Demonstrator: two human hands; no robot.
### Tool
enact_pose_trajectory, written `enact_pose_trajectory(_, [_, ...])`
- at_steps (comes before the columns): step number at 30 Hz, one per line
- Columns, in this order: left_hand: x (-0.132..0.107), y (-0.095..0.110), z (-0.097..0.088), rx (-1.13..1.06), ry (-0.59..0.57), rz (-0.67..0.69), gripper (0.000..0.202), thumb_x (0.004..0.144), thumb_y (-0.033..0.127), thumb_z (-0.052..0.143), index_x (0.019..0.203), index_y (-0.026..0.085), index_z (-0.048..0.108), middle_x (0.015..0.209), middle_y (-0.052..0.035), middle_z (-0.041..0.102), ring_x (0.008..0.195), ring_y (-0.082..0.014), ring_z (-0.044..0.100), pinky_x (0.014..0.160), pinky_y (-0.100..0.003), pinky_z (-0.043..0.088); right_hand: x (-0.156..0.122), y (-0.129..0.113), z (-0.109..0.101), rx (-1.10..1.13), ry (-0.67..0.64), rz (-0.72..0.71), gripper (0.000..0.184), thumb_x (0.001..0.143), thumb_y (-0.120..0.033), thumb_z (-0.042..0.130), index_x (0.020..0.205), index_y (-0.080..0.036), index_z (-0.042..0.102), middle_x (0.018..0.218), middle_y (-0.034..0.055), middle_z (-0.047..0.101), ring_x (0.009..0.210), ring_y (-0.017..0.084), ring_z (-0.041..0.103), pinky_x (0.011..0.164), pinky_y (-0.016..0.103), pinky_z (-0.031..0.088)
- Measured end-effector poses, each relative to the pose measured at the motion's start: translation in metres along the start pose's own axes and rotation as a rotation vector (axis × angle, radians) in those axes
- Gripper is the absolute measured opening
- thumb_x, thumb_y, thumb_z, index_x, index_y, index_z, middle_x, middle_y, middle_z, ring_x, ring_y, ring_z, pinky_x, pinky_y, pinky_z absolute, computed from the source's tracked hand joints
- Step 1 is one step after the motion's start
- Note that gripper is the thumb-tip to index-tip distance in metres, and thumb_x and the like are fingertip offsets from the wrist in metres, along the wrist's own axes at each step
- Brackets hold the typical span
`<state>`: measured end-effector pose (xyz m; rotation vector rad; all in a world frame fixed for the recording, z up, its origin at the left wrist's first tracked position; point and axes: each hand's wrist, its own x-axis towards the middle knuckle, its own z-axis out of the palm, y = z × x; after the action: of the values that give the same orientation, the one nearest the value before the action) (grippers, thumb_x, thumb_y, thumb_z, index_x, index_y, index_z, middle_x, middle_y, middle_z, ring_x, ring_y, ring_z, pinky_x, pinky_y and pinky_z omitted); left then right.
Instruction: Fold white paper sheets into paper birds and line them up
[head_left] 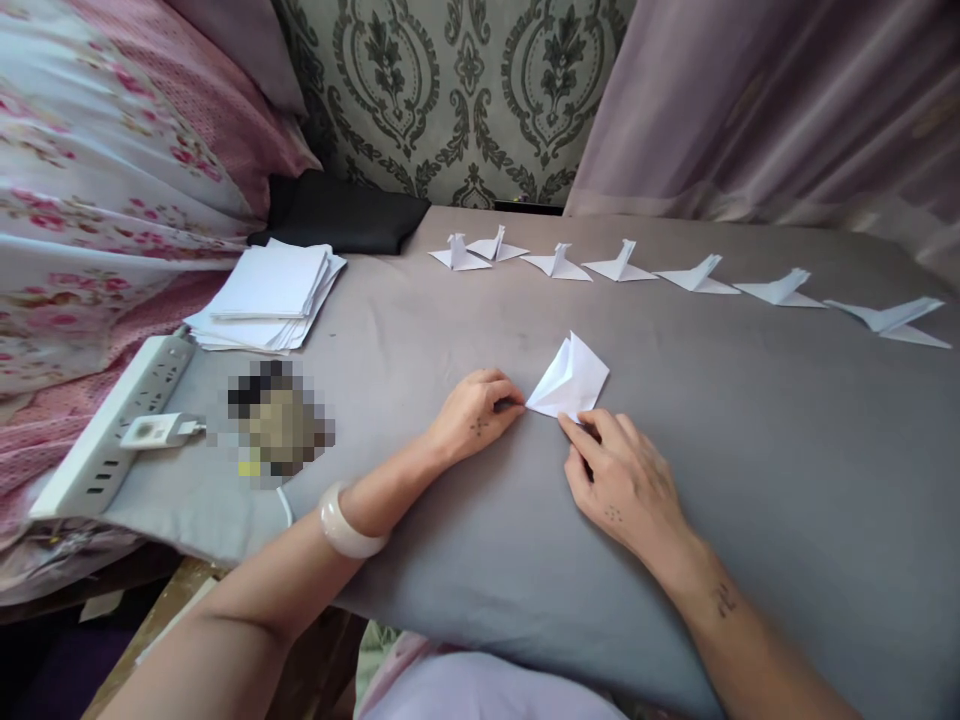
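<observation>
A partly folded white paper piece (pixel 570 380) lies on the grey cloth-covered table (pixel 750 450), one flap standing up. My left hand (pixel 476 412) pinches its left corner with closed fingers; a pale bangle sits on that wrist. My right hand (pixel 622 478) presses a fingertip on the paper's lower edge, the other fingers curled. Along the far side stands a row of several finished white paper birds (pixel 622 262).
A stack of white paper sheets (pixel 270 295) lies at the left. A white power strip (pixel 112 425) with a plugged charger runs along the left edge beside a blurred object. A black cloth (pixel 345 212), floral bedding (pixel 97 200) and a curtain (pixel 772 110) border the table.
</observation>
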<state>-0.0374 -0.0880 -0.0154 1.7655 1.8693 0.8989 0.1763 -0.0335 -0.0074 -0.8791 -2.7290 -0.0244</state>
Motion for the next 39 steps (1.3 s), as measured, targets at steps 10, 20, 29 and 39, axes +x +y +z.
enact_pose_trajectory(10, [0.013, 0.004, 0.004, -0.077, -0.06, 0.022, 0.01, 0.086, 0.019, 0.057, 0.085, 0.016, 0.067, 0.089, -0.0051, 0.061, 0.078, -0.0143, 0.058, 0.072, -0.026, 0.047, 0.003, -0.001, 0.0, 0.019, 0.015, 0.017, 0.036, 0.087, -0.017, 0.046, 0.118, -0.012, 0.062, 0.105, 0.0081, 0.066, 0.088, 0.021, 0.055, 0.076, 0.034, 0.043])
enact_pose_trajectory(20, [0.018, 0.01, 0.007, 0.137, -0.032, 0.283, 0.02, 0.095, 0.018, 0.037, 0.091, 0.014, 0.056, 0.089, -0.0093, 0.062, 0.08, -0.0177, 0.055, 0.077, -0.032, 0.044, 0.0, -0.011, -0.003, -0.032, -0.058, 0.031, 0.043, 0.089, -0.02, 0.044, 0.128, -0.007, 0.055, 0.115, 0.0146, 0.062, 0.093, 0.024, 0.053, 0.077, 0.038, 0.043])
enact_pose_trajectory(29, [0.018, 0.014, 0.002, -0.123, -0.136, -0.05, 0.01, 0.089, 0.021, 0.051, 0.091, 0.017, 0.06, 0.075, 0.0004, 0.061, 0.063, -0.0104, 0.052, 0.059, -0.022, 0.041, 0.0, -0.015, -0.004, -0.057, -0.092, 0.047, 0.044, 0.09, -0.02, 0.041, 0.13, -0.008, 0.054, 0.119, 0.0142, 0.06, 0.093, 0.024, 0.052, 0.075, 0.037, 0.041])
enact_pose_trajectory(39, [0.02, 0.006, 0.004, -0.165, -0.096, 0.019, 0.029, 0.084, 0.009, 0.05, 0.109, 0.019, 0.06, 0.088, -0.0014, 0.064, 0.071, -0.0103, 0.056, 0.065, -0.022, 0.046, 0.002, -0.018, -0.005, -0.059, -0.091, 0.065, 0.044, 0.09, -0.02, 0.042, 0.131, -0.011, 0.053, 0.116, 0.0141, 0.061, 0.091, 0.024, 0.052, 0.073, 0.038, 0.04])
